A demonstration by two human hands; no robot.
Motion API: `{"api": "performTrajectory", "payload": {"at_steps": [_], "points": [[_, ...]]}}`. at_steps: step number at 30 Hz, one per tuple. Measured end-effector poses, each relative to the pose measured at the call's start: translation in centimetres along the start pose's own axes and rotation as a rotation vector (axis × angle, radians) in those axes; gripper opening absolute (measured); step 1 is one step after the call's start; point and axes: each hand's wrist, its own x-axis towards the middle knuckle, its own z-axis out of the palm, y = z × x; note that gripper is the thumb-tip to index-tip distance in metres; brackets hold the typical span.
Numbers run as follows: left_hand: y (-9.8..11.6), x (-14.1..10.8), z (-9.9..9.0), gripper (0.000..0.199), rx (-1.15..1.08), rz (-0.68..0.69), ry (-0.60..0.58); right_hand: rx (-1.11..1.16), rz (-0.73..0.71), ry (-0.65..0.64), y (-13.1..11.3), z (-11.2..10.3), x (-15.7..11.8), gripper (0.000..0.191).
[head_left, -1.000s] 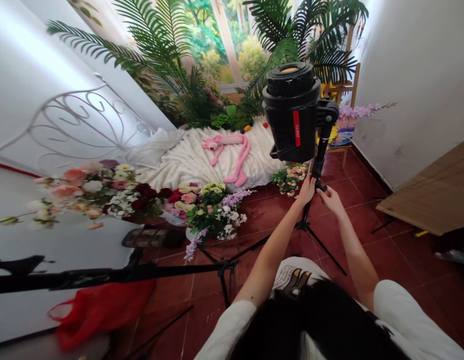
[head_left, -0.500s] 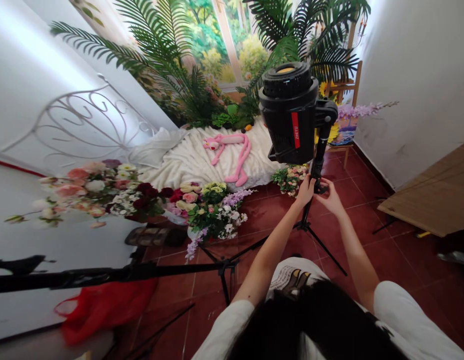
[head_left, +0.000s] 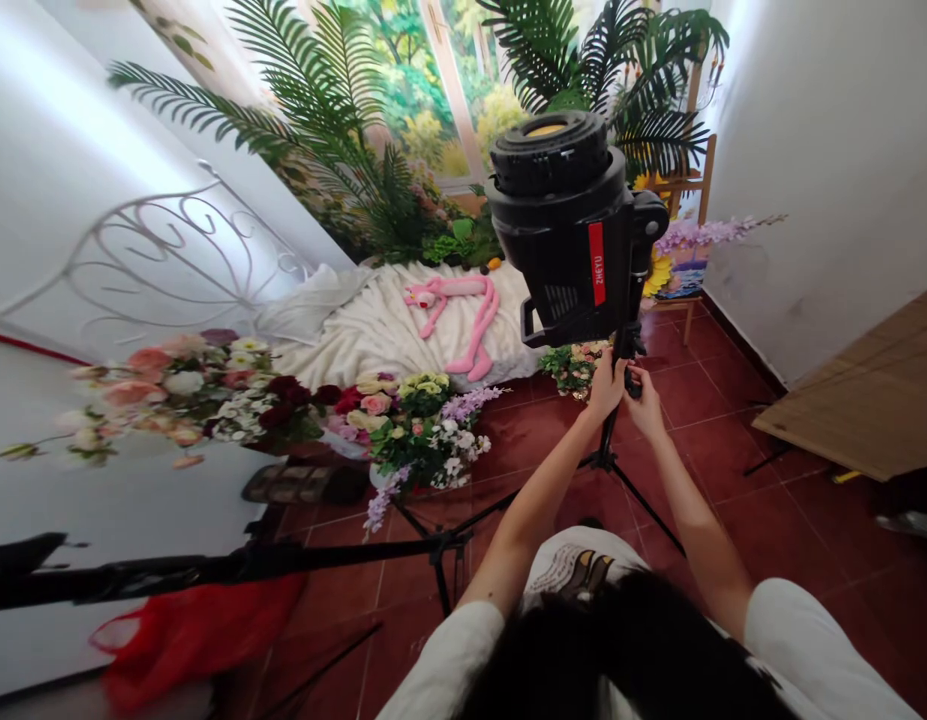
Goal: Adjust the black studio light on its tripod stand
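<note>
A black studio light (head_left: 560,240) with a red ZHEYU label is mounted on a black light stand (head_left: 608,435) before me. Just under the lamp, my left hand (head_left: 605,388) is closed round the stand's pole. My right hand (head_left: 644,402) pinches a dark knob (head_left: 632,384) on the pole's right side, with the fingers bent over it. The lamp leans slightly left, its round end with a yellow centre facing up. Part of the pole is hidden behind my left hand.
A second black stand (head_left: 343,556) crosses the lower left. Artificial flowers (head_left: 425,430) line the front of a bed with a white fur cover (head_left: 373,330), where a pink plush toy (head_left: 474,325) lies. A wooden board (head_left: 860,380) stands right; a red bag (head_left: 200,635) lies lower left.
The lamp has swung a little left and looks larger and more tilted. My right hand has come in closer to the pole, its fingers now folded on the knob.
</note>
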Motion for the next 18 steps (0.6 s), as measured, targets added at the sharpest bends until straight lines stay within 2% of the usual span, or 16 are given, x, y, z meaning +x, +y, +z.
{"api": "performTrajectory", "payload": {"at_steps": [5,10,18], "points": [[1.4,1.7,0.1,0.046,-0.021,0.085,0.015,-0.006,-0.002,0.005,-0.3,0.2,0.0,0.043],[2.7,3.1,-0.2,0.053,-0.06,0.135,-0.041,0.004,0.0,0.021,-0.4,0.2,0.1,0.044],[4.5,3.7,-0.5,0.048,-0.121,0.175,-0.056,-0.004,-0.02,0.011,-0.2,0.2,0.2,0.046]]}}
